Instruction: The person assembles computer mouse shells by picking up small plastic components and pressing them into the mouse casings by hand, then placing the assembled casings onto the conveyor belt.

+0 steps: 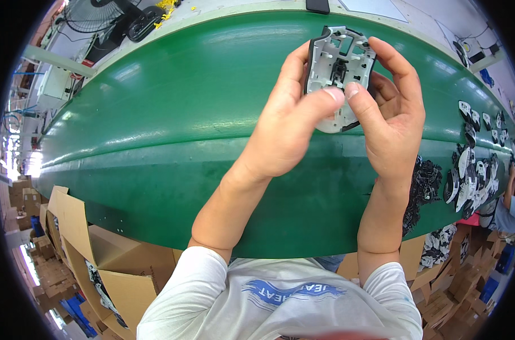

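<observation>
Above the green conveyor belt I hold up a white and black plastic mouse shell (326,67), its hollow inside turned toward me. Small posts and square openings show in it, with a small black part (339,71) at its middle. My left hand (291,110) grips the shell's left side, its thumb laid across the inside. On the right side my right hand (390,107) closes round it, index finger at the top corner and thumb on the inside by the other thumb. The thumbs hide the shell's lower middle.
Beyond my right forearm lie a heap of small black parts (424,184) and several white and black shells (467,178). Open cardboard boxes (121,249) stand below the near edge. A fan (96,14) and a dark phone-like slab (318,5) are beyond the belt. Another person (509,212) is at far right.
</observation>
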Motion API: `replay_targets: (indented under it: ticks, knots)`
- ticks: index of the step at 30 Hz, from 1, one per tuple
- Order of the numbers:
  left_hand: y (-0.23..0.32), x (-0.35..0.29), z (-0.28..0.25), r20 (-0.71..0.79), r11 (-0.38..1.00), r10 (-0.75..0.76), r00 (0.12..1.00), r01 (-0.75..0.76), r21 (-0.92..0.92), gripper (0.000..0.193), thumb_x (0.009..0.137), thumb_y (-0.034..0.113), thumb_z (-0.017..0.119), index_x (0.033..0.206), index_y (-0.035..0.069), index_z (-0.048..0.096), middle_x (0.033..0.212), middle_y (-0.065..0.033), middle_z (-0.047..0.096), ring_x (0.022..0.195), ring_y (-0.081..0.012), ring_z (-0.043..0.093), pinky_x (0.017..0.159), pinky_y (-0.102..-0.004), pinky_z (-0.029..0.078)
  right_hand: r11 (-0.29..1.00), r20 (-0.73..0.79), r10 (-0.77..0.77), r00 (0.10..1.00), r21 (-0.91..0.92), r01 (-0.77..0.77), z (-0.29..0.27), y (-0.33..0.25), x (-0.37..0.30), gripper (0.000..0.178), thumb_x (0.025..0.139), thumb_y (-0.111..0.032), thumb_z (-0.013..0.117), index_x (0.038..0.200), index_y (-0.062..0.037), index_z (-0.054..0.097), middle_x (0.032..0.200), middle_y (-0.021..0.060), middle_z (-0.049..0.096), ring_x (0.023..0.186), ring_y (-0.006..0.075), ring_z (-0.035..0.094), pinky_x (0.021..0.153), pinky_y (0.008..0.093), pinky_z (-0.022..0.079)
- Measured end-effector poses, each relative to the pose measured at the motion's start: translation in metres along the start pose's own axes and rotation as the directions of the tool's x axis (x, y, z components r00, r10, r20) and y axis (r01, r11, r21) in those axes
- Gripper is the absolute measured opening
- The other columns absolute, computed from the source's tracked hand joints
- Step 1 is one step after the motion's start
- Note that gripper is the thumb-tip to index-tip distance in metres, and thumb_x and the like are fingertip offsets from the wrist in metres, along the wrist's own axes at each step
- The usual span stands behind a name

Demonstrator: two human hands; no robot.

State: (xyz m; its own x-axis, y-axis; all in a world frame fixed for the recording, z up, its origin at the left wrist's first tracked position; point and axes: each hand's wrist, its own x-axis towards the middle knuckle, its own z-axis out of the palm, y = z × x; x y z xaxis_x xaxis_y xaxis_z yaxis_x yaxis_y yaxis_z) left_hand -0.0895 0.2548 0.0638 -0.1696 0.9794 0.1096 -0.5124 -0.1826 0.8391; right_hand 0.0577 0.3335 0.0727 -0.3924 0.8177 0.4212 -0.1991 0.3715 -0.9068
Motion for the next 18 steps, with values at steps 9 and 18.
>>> replay_targets:
  ticks: [9, 18]
  knots:
    - [-0.021, 0.008, 0.003, -0.069, 0.905, 0.342, 0.937, -0.308, 0.293, 0.054, 0.095, -0.005, 0.049, 0.148, -0.001, 0.05, 0.132, -0.01, 0.068, 0.115, -0.0157, 0.067, 0.099, -0.0341, 0.057, 0.996, 0.067, -0.004, 0.998, -0.088, 0.01, 0.012, 0.005, -0.005, 0.083, 0.085, 0.013, 0.061, 0.163, -0.005, 0.039, 0.145, 0.013, 0.056, 0.123, 0.0205, 0.063, 0.106, 0.0357, 0.053]
    - [-0.034, 0.01, -0.002, -0.085, 0.838, 0.433, 0.897, -0.366, 0.405, 0.048, 0.095, -0.003, 0.049, 0.142, -0.006, 0.051, 0.122, -0.0193, 0.074, 0.109, -0.0259, 0.073, 0.096, -0.0377, 0.059, 0.98, 0.061, -0.016, 0.998, -0.199, 0.028, 0.018, 0.005, -0.008, 0.079, 0.091, 0.014, 0.061, 0.165, -0.0056, 0.039, 0.148, 0.0092, 0.054, 0.121, 0.0159, 0.063, 0.102, 0.0317, 0.054]
